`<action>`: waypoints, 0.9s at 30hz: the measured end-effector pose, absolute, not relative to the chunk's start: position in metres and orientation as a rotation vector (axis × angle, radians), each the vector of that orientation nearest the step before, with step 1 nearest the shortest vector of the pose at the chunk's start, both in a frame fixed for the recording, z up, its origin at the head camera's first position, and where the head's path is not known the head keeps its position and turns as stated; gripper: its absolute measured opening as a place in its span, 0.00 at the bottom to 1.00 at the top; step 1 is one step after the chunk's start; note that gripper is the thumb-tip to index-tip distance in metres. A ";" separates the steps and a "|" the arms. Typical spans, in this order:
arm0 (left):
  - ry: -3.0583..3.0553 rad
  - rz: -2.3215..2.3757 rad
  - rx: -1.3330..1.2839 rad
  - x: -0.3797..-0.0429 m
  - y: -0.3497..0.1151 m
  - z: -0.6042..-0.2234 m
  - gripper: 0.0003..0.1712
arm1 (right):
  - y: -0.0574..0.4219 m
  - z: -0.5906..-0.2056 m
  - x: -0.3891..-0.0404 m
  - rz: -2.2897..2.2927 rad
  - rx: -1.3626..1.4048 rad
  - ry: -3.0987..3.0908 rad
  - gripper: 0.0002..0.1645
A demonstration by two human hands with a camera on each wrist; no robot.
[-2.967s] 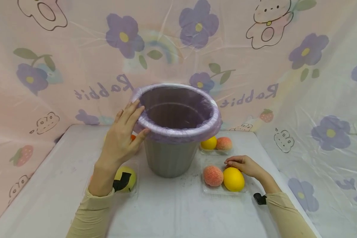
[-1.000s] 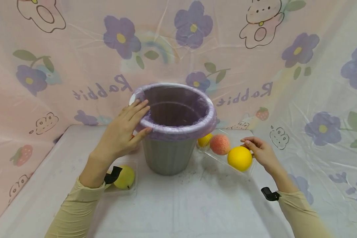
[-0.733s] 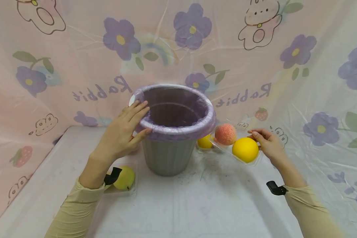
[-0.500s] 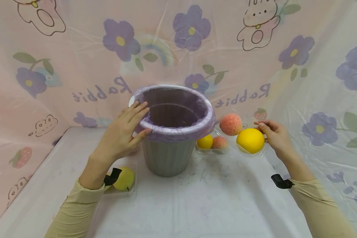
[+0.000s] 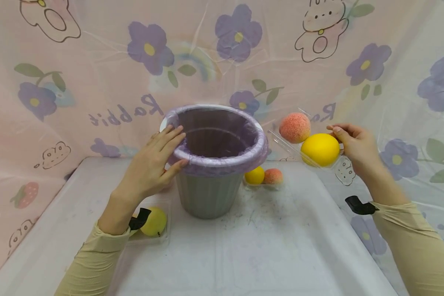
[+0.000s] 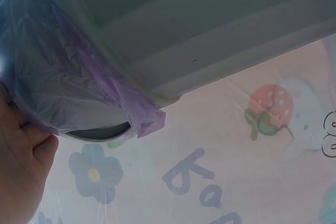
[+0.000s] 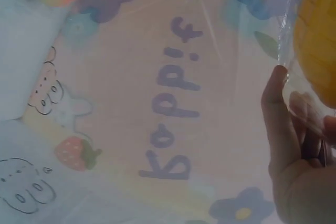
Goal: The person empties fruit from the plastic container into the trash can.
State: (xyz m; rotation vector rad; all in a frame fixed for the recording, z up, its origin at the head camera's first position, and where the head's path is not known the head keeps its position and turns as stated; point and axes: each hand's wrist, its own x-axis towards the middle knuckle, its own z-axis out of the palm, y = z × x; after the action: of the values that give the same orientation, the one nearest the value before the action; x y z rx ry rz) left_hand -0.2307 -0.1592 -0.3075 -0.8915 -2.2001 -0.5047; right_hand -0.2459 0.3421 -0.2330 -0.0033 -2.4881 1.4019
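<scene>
A grey bin [image 5: 209, 197] with a purple plastic bag [image 5: 257, 162] folded over its rim stands mid-table. My left hand [image 5: 148, 164] rests on the left of the rim, fingers fairly straight and thumb apart on the near side. The left wrist view shows the bag [image 6: 79, 77] around the rim. My right hand [image 5: 359, 148] pinches the right edge of a clear plastic tray [image 5: 281, 144], tilted and raised above the table right of the bin. In this tray lie a pinkish peach [image 5: 295, 128] and a yellow fruit [image 5: 320, 150]. Some right fingers are hidden behind it.
Behind the bin's right side sits another clear tray with a yellow fruit [image 5: 255, 175] and a peach [image 5: 273, 176]. A tray with green pear-like fruit [image 5: 154, 221] lies by the left wrist, partly covered. Patterned sheets [image 5: 107, 74] enclose the white table [image 5: 214, 263].
My right hand has lifted the tray with the peach and yellow fruit off the table, up and to the right. The left hand shifted slightly on the rim, then stayed there.
</scene>
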 end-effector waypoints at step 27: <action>-2.212 -0.481 -0.885 -0.230 -0.160 -0.306 0.49 | 0.258 -0.164 -0.280 1.466 0.108 -2.432 0.13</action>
State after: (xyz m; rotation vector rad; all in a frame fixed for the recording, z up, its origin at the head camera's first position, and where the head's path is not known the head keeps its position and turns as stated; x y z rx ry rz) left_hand -0.2296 -0.1596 -0.3064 -0.8853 -2.2121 -0.4811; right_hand -0.2796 0.2576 -0.1640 0.1079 -2.4322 1.4657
